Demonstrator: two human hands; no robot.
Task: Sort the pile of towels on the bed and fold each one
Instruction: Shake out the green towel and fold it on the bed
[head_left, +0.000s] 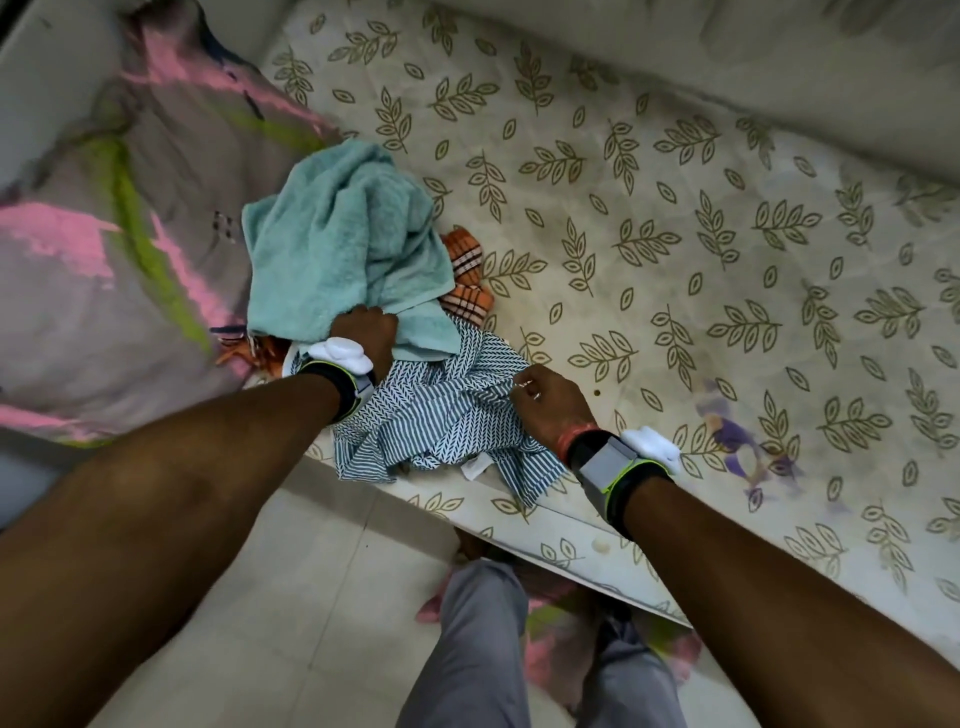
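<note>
A pile of towels lies near the bed's front edge. On top sits a crumpled teal terry towel (337, 239). Under it peeks an orange checked towel (465, 275). In front lies a blue-and-white striped towel (441, 421), partly hanging over the mattress edge. My left hand (366, 335) is closed on the lower edge of the teal towel. My right hand (550, 405) pinches a fold of the striped towel. Both wrists wear bands.
The bed (675, 218) has a cream sheet with a leaf print, stretching to the right and back. A grey blanket with pink and green marks (104, 260) lies bunched at the left. Tiled floor (291, 597) and my grey trouser legs are below.
</note>
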